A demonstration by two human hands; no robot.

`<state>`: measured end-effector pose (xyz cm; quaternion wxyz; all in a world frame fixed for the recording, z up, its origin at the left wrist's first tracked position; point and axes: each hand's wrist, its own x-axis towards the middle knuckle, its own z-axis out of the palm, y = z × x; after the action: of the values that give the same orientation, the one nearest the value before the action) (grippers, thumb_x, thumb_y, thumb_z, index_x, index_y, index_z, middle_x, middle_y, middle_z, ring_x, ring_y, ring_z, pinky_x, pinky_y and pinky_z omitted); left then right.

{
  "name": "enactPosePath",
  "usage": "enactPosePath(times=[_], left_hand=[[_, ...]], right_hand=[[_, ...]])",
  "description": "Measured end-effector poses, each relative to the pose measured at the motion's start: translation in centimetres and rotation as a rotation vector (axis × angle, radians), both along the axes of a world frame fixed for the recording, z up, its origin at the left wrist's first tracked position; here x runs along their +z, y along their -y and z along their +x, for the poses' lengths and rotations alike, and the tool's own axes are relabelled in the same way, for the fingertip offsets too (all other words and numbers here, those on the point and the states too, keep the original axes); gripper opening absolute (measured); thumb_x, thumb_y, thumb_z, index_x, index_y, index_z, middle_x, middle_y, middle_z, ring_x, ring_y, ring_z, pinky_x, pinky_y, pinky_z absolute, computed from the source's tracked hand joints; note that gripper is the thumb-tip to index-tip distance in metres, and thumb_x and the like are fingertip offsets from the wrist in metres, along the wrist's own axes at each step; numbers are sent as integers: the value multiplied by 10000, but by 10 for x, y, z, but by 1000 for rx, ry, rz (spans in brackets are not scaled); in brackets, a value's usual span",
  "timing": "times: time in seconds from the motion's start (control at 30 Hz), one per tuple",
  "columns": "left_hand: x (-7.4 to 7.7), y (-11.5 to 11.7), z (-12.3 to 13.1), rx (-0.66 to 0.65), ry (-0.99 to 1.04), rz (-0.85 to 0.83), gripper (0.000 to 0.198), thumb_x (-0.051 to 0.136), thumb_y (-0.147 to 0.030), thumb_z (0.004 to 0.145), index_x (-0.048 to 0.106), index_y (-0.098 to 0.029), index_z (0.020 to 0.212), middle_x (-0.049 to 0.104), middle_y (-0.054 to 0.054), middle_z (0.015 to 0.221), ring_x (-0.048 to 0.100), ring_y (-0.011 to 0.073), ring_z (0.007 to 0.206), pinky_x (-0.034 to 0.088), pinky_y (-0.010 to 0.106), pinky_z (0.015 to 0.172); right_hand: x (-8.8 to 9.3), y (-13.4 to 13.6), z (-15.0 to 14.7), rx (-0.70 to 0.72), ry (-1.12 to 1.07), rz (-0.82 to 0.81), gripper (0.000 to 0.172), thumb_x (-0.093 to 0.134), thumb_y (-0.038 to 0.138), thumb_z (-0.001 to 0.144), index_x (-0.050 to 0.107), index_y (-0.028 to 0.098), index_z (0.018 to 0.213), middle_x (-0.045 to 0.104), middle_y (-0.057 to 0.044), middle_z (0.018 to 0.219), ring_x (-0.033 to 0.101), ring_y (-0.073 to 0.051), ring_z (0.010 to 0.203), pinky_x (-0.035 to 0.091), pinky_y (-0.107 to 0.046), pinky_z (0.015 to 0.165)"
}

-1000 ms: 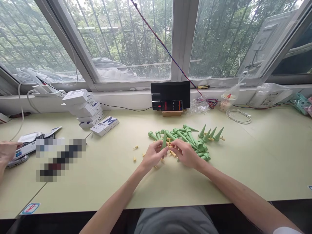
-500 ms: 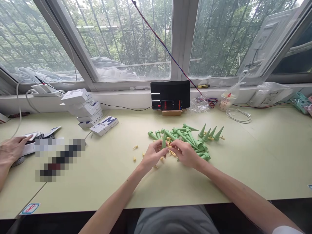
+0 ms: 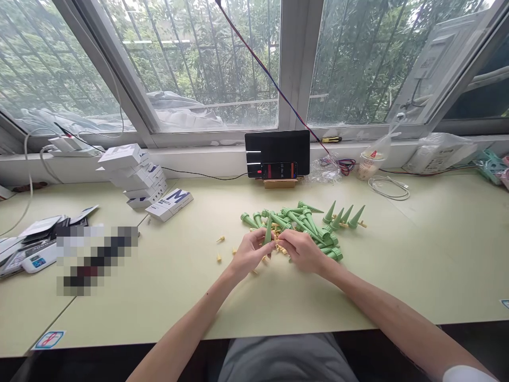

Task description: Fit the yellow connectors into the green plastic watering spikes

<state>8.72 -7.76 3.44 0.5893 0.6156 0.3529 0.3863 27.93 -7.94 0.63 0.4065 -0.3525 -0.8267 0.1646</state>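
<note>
My left hand [image 3: 249, 253] is closed around a green cone-shaped plastic plant watering spike [image 3: 268, 229], its tip pointing up. Close against the spike's side, the fingertips of my right hand [image 3: 305, 252] are pinched together at a small yellow peg, mostly hidden by the fingers. Behind both hands lies a heap of green spikes with ribbed caps [image 3: 295, 217]. More yellow pegs [image 3: 220, 239] are scattered left of and beneath my hands. To the right of the heap, several green cones [image 3: 357, 218] stand point up, some with yellow pegs sticking out at the side.
A phone [image 3: 279, 170] leans on a black panel [image 3: 277, 146] at the back. White boxes [image 3: 125, 159] are stacked at the left, near flat packets and a white device [image 3: 40, 259]. A bagged cup [image 3: 370, 163] and a coiled white cable [image 3: 388, 189] lie back right.
My right fingertips have drawn closer together beside the spike, while my left hand keeps its hold. Another person's hand at the far left has gone out of view.
</note>
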Motion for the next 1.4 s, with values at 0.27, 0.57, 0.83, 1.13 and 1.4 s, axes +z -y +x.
enactPosePath(times=[0.27,0.57,0.83,1.13,1.4], left_hand=[[2,1,1,-23,5,2,258,705,-396,845,669,-159,940,599,43,872,543,142,751,464,243,627],[5,1,2,33,1,-2,253,721,-393,820,680,-160,911,602,43,839,543,141,710,471,238,576],[3,-1,1,31,25,-10,248,706,-370,839,671,-150,949,601,51,869,537,129,718,469,229,591],[6,1,2,40,5,-2,237,731,-375,808,682,-159,895,601,45,818,562,149,728,482,236,582],[4,1,2,11,26,5,242,725,-373,817,674,-153,905,581,50,835,545,142,723,483,230,570]], right_hand=[[-3,-1,1,-21,63,18,359,315,299,1054,423,214,722,501,3,663,427,-132,573,332,-261,555],[4,2,0,-31,17,-80,269,389,329,1049,560,203,884,608,-22,779,534,-142,652,405,-263,610],[2,3,0,-24,-46,-79,166,452,319,1029,552,198,974,637,-37,849,549,-134,631,425,-262,595],[0,3,1,-37,-11,-47,202,422,291,1029,522,204,877,590,-6,746,483,-124,570,376,-253,564],[-2,1,1,-20,16,11,226,379,272,1036,500,208,856,577,-15,746,483,-136,609,361,-255,564]])
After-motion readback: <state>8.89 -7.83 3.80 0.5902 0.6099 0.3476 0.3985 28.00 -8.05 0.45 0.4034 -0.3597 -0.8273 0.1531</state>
